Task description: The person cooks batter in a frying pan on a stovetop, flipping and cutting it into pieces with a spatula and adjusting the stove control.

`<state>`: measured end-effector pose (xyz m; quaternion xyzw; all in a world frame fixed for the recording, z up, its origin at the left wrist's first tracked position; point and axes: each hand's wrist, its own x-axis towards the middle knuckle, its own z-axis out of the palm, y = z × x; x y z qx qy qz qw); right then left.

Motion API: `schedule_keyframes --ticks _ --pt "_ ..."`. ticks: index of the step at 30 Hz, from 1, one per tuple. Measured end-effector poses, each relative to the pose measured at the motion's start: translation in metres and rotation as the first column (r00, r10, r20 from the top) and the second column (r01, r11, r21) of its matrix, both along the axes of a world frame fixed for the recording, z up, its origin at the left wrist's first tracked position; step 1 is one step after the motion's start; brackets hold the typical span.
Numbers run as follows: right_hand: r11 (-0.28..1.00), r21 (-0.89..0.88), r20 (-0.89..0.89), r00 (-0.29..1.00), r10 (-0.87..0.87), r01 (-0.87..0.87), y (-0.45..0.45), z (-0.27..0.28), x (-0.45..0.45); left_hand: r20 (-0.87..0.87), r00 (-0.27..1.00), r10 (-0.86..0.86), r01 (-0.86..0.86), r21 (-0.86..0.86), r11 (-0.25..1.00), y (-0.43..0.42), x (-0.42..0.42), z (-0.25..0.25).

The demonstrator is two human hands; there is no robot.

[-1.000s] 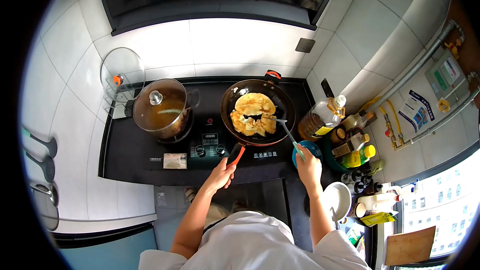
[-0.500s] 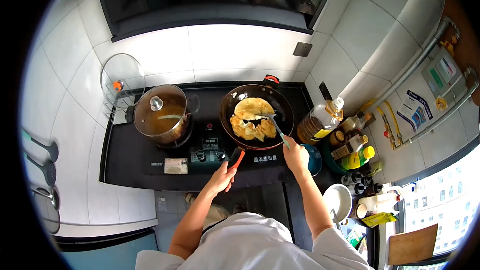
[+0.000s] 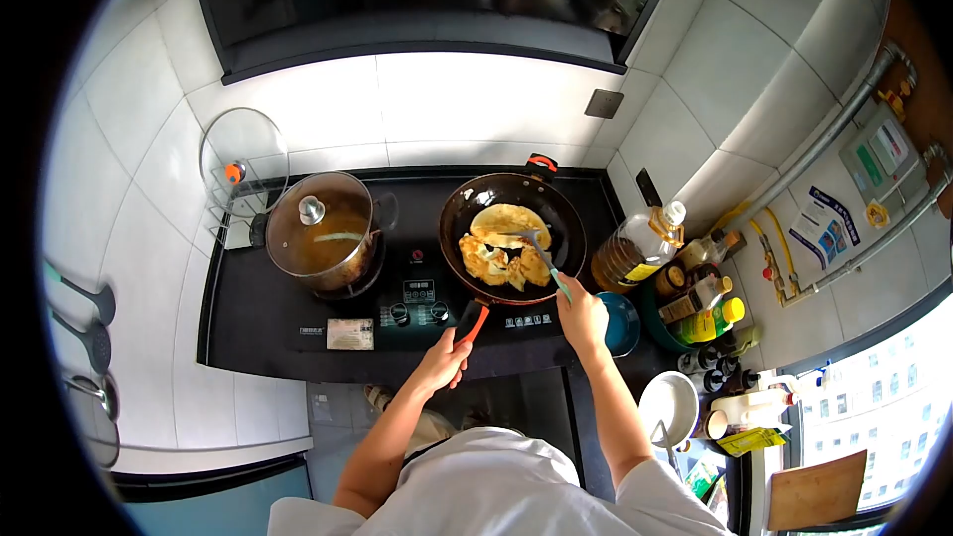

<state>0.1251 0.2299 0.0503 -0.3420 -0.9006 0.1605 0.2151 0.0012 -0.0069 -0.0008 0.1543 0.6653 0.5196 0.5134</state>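
Head view: the left hand (image 3: 443, 361) has its fingers clamped around the red-and-black handle (image 3: 473, 322) of the frying pan (image 3: 568, 218), as it did one second ago. The right hand (image 3: 583, 316) has its fingers closed on the pale green grip of a spatula (image 3: 545, 258). Compared with the earliest frame, the right hand has shifted left, away from the blue bowl (image 3: 621, 326), which it then partly covered and which now shows largely unobstructed. The spatula head, previously at the right side of the browned egg (image 3: 506, 219), now lies further in, at the middle of it. The egg remains inside the pan; the dark gap between its upper and lower portions, wide earlier, is noticeably reduced.

The pan stands on the counter (image 3: 263, 337), right of centre, its handle pointing to the front edge. No displacement is noted for the following: the lidded pot (image 3: 342, 266), near the left edge of the counter; the oil bottle (image 3: 625, 253), just right of the pan; the saucepan (image 3: 671, 405), further forward on the right. A small general offset of the scene is consistent with camera movement.
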Motion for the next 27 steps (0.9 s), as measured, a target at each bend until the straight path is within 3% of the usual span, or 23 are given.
schedule_keyframes --ticks 11,15,20,27 --pt "0.998 -0.038 -0.013 0.999 -0.051 0.051 -0.001 0.000 -0.021 -0.010 1.000 0.022 -0.022 -0.002 1.000 -0.001 0.003 -0.001" --pt "0.999 -0.047 0.136 0.991 -0.005 0.011 0.002 -0.009 -0.022 -0.008 1.000 -0.025 0.025 0.020 0.999 -0.001 -0.001 0.003" --pt "0.995 -0.102 -0.025 1.000 0.015 -0.017 0.001 -0.005 0.004 -0.006 1.000 0.002 -0.002 0.018 1.000 -0.002 0.002 0.000" --pt "0.988 -0.138 0.011 0.997 -0.070 0.071 -0.007 -0.018 0.037 -0.025 1.000 0.012 -0.012 -0.013 1.000 0.000 0.002 0.001"
